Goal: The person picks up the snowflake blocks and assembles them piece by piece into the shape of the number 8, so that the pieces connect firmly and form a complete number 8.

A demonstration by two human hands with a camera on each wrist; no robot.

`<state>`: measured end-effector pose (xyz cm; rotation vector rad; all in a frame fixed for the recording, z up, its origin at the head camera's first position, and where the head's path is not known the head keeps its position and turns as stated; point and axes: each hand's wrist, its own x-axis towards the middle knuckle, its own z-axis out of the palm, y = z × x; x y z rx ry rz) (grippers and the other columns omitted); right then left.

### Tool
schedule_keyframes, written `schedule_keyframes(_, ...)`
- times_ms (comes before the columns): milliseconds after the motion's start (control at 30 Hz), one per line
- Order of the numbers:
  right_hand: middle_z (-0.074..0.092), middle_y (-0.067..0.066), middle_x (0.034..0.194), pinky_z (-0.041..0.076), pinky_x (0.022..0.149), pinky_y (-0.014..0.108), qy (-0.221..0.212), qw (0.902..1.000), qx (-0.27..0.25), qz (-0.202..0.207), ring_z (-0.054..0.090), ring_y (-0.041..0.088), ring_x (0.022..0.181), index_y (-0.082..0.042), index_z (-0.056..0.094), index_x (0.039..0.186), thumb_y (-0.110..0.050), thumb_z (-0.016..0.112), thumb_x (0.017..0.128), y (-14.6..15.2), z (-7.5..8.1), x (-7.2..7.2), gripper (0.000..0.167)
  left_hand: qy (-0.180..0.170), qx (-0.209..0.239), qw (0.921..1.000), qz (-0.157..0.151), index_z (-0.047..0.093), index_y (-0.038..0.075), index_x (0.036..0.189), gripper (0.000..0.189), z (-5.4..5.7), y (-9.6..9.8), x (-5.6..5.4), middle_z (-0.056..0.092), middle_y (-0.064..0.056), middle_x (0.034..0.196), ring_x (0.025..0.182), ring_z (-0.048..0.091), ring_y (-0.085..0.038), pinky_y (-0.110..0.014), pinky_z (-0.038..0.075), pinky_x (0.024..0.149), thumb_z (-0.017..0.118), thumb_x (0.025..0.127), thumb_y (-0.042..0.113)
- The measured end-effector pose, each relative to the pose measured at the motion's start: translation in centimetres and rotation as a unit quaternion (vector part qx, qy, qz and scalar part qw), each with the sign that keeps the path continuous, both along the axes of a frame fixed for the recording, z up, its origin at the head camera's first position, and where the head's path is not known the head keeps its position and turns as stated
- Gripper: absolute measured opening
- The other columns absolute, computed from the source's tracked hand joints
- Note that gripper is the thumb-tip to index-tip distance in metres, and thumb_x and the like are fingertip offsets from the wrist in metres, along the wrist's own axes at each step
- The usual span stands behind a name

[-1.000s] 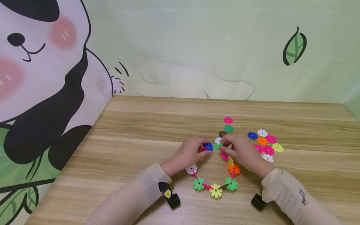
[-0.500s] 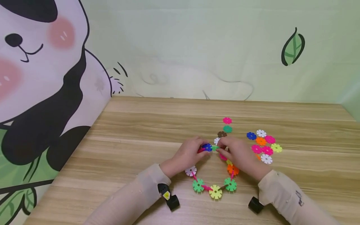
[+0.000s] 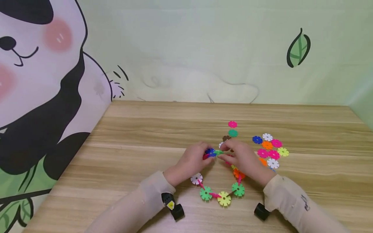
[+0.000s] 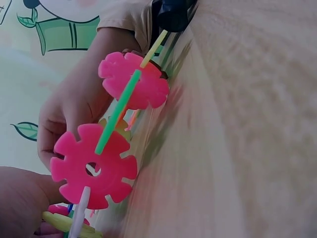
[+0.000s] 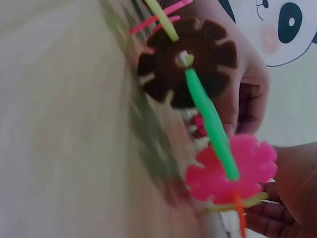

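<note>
Since a second ago, we see that the green disc (image 3: 218,152) has come closer to the blue disc (image 3: 210,152), and it now shows almost edge-on against the blue one's right side, just right of the middle of the frame. Our left hand (image 3: 190,160) has its fingers nearly together, pinching the blue disc between thumb and forefinger. Our right hand (image 3: 244,158) likewise has its fingertips almost closed, pinching the right end of the green disc; whether its slots have locked, we cannot tell.

Below our hands, a chain (image 3: 224,198) of discs curves across the lower middle of the table (image 3: 145,129), with edge-on links between the flat ones. At its left we find a white disc (image 3: 196,178); at its right, an orange disc (image 3: 239,174), partly under our right hand. The left wrist view brings us a pink disc (image 4: 116,148) close up, and the right wrist view a brown disc (image 5: 161,77).

Loose discs (image 3: 273,155) lie right of our right hand, and a short column topped by pink (image 3: 232,124) runs above it.
</note>
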<state>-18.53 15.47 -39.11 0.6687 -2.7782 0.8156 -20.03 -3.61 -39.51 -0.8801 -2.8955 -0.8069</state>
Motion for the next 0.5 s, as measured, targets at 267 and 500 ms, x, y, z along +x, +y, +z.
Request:
schedule_keyframes(267,0.064,0.002,0.083,0.050,0.062,0.029,-0.107,0.9871,0.111,-0.044,0.056,0.016,0.071,-0.007,0.063,0.103,-0.031,0.077,0.080,0.6,1.9,0.7,0.036,-0.003,0.010,0.9999,0.000,0.062,0.004,0.120,0.035,-0.1,-0.4,0.0,0.064,-0.010,0.107,0.093,0.064,-0.021,-0.031,0.054,0.081,0.068,0.089,0.020)
schedule_keyframes(500,0.058,-0.001,0.074,0.040,0.055,0.025,-0.108,0.9849,0.129,-0.041,0.050,0.014,0.064,-0.006,0.064,0.105,-0.026,0.074,0.083,0.4,1.7,0.6,0.031,0.004,0.008,0.9996,-0.025,0.065,0.012,0.119,0.031,-0.3,-0.7,-0.3,0.061,-0.009,0.106,0.091,0.062,-0.020,-0.030,0.052,0.079,0.068,0.089,0.018)
